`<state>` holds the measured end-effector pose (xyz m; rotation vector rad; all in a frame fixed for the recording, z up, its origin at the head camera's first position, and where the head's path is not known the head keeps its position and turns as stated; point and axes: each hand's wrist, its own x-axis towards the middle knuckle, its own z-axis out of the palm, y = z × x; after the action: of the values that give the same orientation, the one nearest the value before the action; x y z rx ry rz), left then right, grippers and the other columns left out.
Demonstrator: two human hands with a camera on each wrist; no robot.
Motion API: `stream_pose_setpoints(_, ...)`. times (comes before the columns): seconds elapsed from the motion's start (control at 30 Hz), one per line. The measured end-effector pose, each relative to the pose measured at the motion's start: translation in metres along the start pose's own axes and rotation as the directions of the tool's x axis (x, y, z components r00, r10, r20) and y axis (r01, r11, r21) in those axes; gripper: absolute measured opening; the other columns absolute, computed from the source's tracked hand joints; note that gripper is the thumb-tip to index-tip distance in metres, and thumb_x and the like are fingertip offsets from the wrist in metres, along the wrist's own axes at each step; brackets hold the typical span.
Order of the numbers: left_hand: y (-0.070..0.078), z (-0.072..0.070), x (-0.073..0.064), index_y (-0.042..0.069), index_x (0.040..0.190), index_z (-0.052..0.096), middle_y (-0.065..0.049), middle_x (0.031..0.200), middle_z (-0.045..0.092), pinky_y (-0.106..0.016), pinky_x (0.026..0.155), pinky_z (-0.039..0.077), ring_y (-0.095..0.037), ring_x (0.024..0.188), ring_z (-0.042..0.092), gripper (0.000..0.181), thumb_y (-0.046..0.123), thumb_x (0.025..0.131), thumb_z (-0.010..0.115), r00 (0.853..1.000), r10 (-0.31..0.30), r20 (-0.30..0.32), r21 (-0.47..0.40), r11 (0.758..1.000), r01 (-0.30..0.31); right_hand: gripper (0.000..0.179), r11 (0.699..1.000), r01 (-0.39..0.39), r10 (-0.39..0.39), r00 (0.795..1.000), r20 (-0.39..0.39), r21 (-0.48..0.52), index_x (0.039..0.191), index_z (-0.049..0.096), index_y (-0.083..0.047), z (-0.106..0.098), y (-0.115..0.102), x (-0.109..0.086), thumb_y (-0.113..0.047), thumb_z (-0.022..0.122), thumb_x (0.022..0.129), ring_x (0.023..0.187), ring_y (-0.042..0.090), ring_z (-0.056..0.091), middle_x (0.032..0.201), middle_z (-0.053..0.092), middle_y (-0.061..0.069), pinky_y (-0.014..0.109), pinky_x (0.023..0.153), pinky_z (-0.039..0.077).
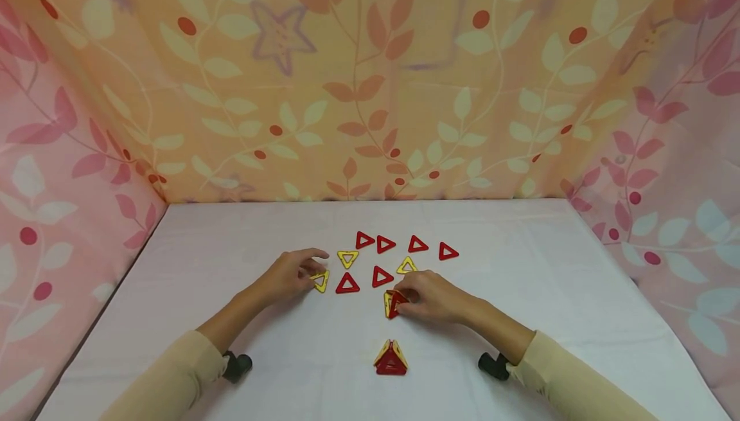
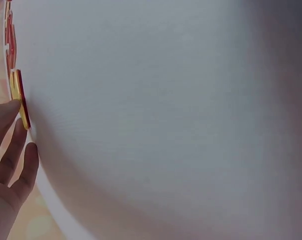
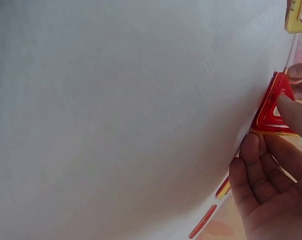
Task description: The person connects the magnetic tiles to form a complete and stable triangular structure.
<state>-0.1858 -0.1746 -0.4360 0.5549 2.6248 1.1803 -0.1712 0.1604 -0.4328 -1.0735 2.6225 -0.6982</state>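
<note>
One yellow triangle (image 2: 17,91) seems red-edged only in the left-wrist view.

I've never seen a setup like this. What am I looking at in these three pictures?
There is no robot here: a person works bare-handed. The wide picture comes from a camera on the head, looking forward and down; the other two come from the left and right wrists. On the white-covered table lie six flat red triangles and some yellow triangles. A small red-and-yellow pyramid stands nearest the person. The right hand holds another red-and-yellow assembly. The left hand touches one yellow triangle; whether it grips it is unclear.
</note>
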Motion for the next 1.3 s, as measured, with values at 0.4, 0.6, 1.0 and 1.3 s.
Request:
stream_pose_setpoints(0.4, -0.003, 0.004, -0.016, 0.008, 0.134, 0.058, 0.000, 0.104, 0.074, -0.040, 0.087, 0.053, -0.019, 0.099, 0.066, 0.056, 0.001, 0.082, 0.079, 0.997, 0.074, 0.023, -0.012, 0.997, -0.073, 0.026, 1.000, 0.008, -0.008, 1.000, 0.018, 0.013, 0.113, 0.074, -0.011, -0.001, -0.002, 0.001, -0.021, 0.075, 0.089, 0.081, 0.009, 0.052, 0.090, 0.061, -0.012, 0.024, 0.072, 0.047)
stream_pose_setpoints(0.6, -0.001, 0.009, -0.020, 0.007, 0.131, 0.059, 0.001, 0.099, 0.074, -0.034, 0.083, 0.054, -0.017, 0.093, 0.068, 0.056, 0.003, 0.080, 0.081, 0.993, 0.119, 0.025, -0.024, 0.993, -0.118, 0.025, 1.000, 0.009, -0.009, 1.000, 0.014, 0.014, 0.112, 0.074, -0.011, -0.001, -0.001, 0.000, -0.020, 0.075, 0.089, 0.081, 0.009, 0.052, 0.091, 0.062, -0.011, 0.025, 0.072, 0.046)
stream_pose_setpoints(1.0, 0.018, 0.028, -0.021, 0.008, 0.130, 0.060, 0.003, 0.097, 0.073, -0.027, 0.074, 0.054, -0.013, 0.083, 0.063, 0.053, 0.004, 0.082, 0.081, 0.986, 0.134, 0.096, -0.021, 0.991, -0.132, 0.025, 0.999, 0.008, -0.009, 1.000, 0.017, 0.032, 0.113, 0.073, -0.010, -0.001, -0.001, 0.000, -0.021, 0.075, 0.090, 0.082, 0.010, 0.052, 0.093, 0.063, -0.011, 0.025, 0.072, 0.046)
stream_pose_setpoints(1.3, 0.030, 0.041, -0.020, 0.009, 0.130, 0.062, 0.003, 0.102, 0.073, -0.028, 0.076, 0.055, -0.013, 0.086, 0.064, 0.051, 0.005, 0.082, 0.080, 0.978, 0.135, 0.157, -0.058, 0.990, -0.128, 0.027, 1.000, -0.016, 0.016, 1.000, 0.015, 0.014, 0.115, 0.073, -0.011, -0.002, -0.004, -0.001, -0.023, 0.075, 0.090, 0.083, 0.010, 0.053, 0.094, 0.063, -0.011, 0.025, 0.073, 0.047)
